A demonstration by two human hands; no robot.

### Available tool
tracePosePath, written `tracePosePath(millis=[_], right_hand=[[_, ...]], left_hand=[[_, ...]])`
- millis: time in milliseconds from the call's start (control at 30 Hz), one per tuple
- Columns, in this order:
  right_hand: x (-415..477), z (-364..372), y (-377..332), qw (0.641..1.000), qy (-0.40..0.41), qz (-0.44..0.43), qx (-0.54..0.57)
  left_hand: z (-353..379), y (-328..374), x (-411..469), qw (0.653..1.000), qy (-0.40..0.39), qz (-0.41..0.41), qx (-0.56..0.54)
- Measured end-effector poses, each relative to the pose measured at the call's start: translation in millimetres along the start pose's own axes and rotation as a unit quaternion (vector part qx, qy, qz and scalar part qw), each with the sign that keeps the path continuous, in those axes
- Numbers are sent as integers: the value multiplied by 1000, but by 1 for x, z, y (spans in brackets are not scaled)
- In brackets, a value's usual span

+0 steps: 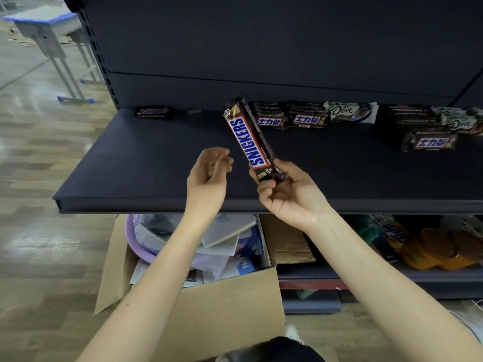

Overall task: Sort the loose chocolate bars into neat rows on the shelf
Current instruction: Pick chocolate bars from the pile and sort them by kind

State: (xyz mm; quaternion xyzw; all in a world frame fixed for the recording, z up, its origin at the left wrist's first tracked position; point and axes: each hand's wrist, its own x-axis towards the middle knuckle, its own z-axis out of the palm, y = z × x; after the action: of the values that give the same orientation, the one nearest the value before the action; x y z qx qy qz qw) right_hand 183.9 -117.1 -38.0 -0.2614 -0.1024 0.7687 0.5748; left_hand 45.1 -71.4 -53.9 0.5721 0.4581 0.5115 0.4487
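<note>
My right hand [286, 193] grips the lower end of a long Snickers bar [247, 139], which points up and away over the dark shelf [146, 165]. My left hand [209, 176] hovers just left of the bar, fingers loosely curled, holding nothing. One small Snickers bar [154, 112] lies alone at the back left. Stacks of Snickers bars [292, 116] and a white Dove bar [351, 112] sit along the back. More Snickers bars [428, 141] and another Dove bar [462, 122] lie at the right.
An open cardboard box [209, 304] with papers and a purple basin stands on the floor under the shelf. The lower shelf holds orange detergent bottles [433, 252]. A desk [44, 27] stands at the far left on the wooden floor.
</note>
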Motion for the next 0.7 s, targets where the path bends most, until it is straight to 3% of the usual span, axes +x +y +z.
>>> tracePosePath(millis=[100, 167, 200, 267, 300, 433, 533, 600, 700], right_hand=[[-3, 2, 4, 997, 39, -31, -55], [-4, 5, 8, 977, 64, -76, -191], [-6, 6, 12, 941, 76, -108, -313], [-7, 3, 18, 814, 103, -168, -546], [-7, 1, 19, 769, 100, -181, -605], [-14, 1, 8, 692, 80, -194, -691], [-15, -5, -10, 611, 119, -282, -730], [-15, -8, -21, 497, 111, -371, -776], [-13, -15, -36, 254, 58, -457, -850]], left_hand=[[0, 5, -2, 1000, -14, -17, -8], [0, 6, -3, 998, -53, -42, -14], [1, 6, -3, 995, -79, -52, -17], [3, 6, -4, 990, -113, -69, -48], [3, 7, -4, 988, -117, -77, -66], [-7, 10, 4, 972, -151, -148, -105], [-15, 13, 17, 945, -228, -221, -75], [-15, 17, 22, 918, -293, -258, -75], [-11, 19, 28, 879, -393, -270, -30]])
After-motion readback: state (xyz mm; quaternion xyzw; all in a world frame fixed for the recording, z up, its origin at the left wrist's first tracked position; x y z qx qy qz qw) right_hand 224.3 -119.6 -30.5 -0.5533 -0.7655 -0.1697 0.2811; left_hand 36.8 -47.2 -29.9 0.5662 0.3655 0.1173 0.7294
